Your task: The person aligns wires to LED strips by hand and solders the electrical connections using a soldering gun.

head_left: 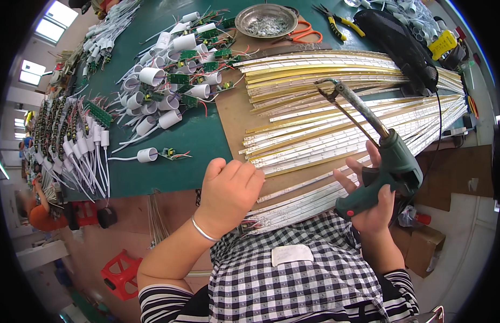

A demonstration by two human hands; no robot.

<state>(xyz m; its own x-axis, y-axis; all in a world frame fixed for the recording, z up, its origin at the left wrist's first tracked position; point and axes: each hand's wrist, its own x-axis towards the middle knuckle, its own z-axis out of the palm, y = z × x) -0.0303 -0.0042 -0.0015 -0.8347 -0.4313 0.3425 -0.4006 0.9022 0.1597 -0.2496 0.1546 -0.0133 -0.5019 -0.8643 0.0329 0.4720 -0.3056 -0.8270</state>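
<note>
Head view: left hand (pixel 232 188), fingers curled together, any contents hidden, beside white-and-yellow strips (pixel 314 144) on a green table (pixel 147 180); right hand (pixel 375 214), fingers loosely closed around a dark-green soldering gun (pixel 396 156), held above the strips.

1 wide fisheye view from my head, upright, facing down and forward. My checked apron (pixel 250 293) fills the near lower edge; my left hand (pixel 230 185) and right hand (pixel 373 215) are close, around the middle; the green table (pixel 132 178) stretches beyond. Dark, curved borders enclose bent windows (pixel 57 24) at upper left.
</note>
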